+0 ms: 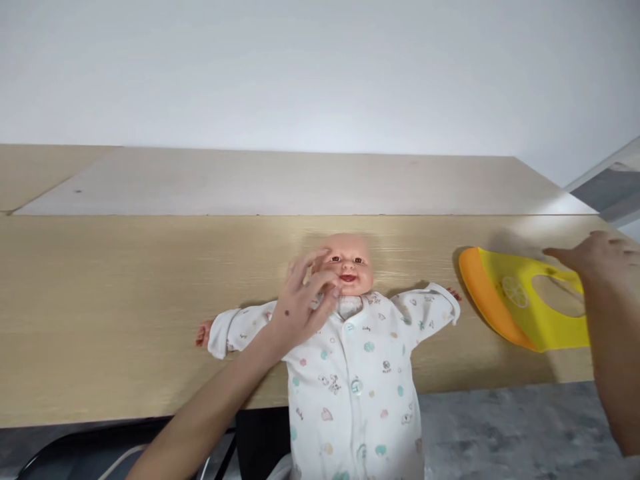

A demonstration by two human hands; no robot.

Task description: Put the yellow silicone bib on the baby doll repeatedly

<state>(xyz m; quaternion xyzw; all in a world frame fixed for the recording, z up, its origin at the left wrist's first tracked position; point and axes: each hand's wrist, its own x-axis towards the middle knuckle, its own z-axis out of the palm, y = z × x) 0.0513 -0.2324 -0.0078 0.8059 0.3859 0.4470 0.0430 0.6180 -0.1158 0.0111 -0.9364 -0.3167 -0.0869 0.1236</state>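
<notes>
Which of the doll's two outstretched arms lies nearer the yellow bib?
The arm at the picture's right: its small hand ends just beside the bib, whereas the other arm points away, toward the picture's left.

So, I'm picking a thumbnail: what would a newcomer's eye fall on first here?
Probably the baby doll in white printed clothes, front and centre, arms spread over the wooden table, the left grip by its face. Next comes the bright yellow-and-orange bib on the table at right, with the right grip near it.
</notes>
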